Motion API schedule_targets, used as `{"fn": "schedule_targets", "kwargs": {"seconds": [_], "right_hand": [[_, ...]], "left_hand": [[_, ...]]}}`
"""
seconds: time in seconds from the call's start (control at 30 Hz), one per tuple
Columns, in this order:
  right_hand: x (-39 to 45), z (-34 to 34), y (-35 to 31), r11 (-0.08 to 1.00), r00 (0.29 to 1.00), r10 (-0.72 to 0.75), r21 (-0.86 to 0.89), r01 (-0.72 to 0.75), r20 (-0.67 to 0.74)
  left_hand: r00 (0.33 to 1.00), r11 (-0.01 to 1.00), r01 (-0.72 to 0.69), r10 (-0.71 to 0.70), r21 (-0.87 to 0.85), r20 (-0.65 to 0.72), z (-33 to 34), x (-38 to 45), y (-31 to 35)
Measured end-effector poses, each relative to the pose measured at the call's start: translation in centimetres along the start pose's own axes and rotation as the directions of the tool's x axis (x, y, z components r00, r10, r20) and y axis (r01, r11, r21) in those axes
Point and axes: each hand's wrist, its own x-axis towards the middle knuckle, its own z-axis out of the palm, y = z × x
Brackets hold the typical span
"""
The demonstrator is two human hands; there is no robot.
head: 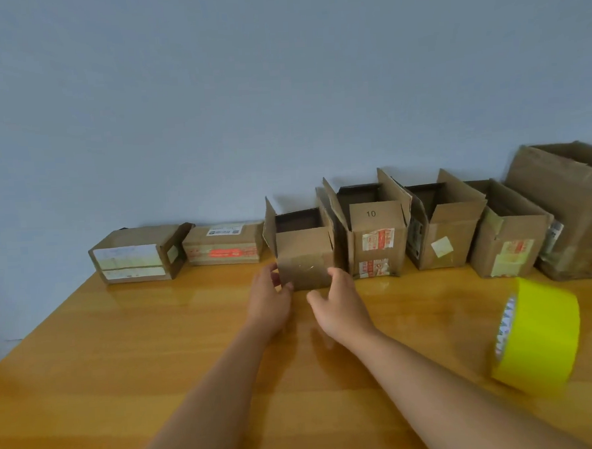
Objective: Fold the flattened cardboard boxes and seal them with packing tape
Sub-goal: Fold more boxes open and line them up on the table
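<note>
Reaching to the desk's (156, 334) far edge, the left hand (269, 294) and right hand (339, 301) flank 1 small open box (305, 258), fingers loosely spread against its lower corners, likely to draw it nearer. The yellow tape roll (537, 338) waits at the right edge.

At twelve o'clock a row of brown cardboard boxes closes the far edge of the glossy yellow wooden table (156, 334), against the pale blue wall (212, 91). My left hand (269, 299) and right hand (340, 306) are at the small open brown cardboard box (305, 258); its right side touches the open brown box marked 10 (374, 244), so no fingers pass there. On its left a narrow gap stays before the closed box with a red label (223, 245). At three o'clock the yellow roll of packing tape (537, 335) blocks the way. From seven to ten o'clock the tabletop is free.
</note>
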Motion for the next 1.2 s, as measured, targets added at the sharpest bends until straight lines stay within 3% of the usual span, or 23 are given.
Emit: {"fn": "schedule_targets", "kwargs": {"seconds": [0.1,0.2,0.3,0.4,0.57,0.67,0.8,0.93,1.03,1.2], "right_hand": [[-0.6,0.7,-0.6,0.985,0.999,-0.032,-0.171,0.028,-0.016],[-1.7,2.1,-1.1,0.934,0.974,-0.217,-0.304,0.188,-0.063],[-2.1,3.9,-1.4,0.808,0.912,-0.393,-0.429,0.403,0.118],[-1.6,4.3,-1.4,0.754,0.893,-0.371,-0.478,0.450,0.255],[-1.3,4.1,-1.4,0.750,0.893,-0.313,-0.493,0.441,0.324],[-1.4,4.1,-1.4,0.750,0.895,-0.307,-0.497,0.437,0.323],[-1.5,4.0,-1.5,0.759,0.897,-0.303,-0.488,0.431,0.322],[-1.6,4.1,-1.6,0.758,0.899,-0.306,-0.491,0.430,0.314],[-1.7,4.1,-1.7,0.759,0.902,-0.299,-0.495,0.422,0.311],[-1.8,3.8,-1.8,0.768,0.907,-0.285,-0.493,0.409,0.308]], "left_hand": [[0.999,0.997,-0.042,0.041,0.064,0.024,-0.3,0.2,-0.4],[0.998,0.990,-0.056,0.060,0.132,-0.023,-1.6,0.8,-0.9],[0.984,0.970,-0.066,0.102,0.235,-0.147,-3.9,2.4,-1.5],[0.972,0.899,-0.070,0.160,0.433,-0.174,-6.1,4.4,-2.1],[0.987,0.693,-0.081,0.155,0.717,-0.038,-7.3,7.7,-2.8],[0.995,0.660,-0.064,0.098,0.749,-0.002,-7.1,8.4,-2.7],[0.972,0.646,-0.036,0.199,0.763,-0.122,-6.7,6.5,-2.1],[0.941,0.798,-0.006,0.209,0.602,-0.267,-7.3,4.2,-2.1],[0.953,0.839,-0.022,0.182,0.543,-0.242,-7.9,4.0,-1.6],[0.982,0.740,0.007,0.120,0.672,-0.143,-7.5,4.3,-1.2]]}}
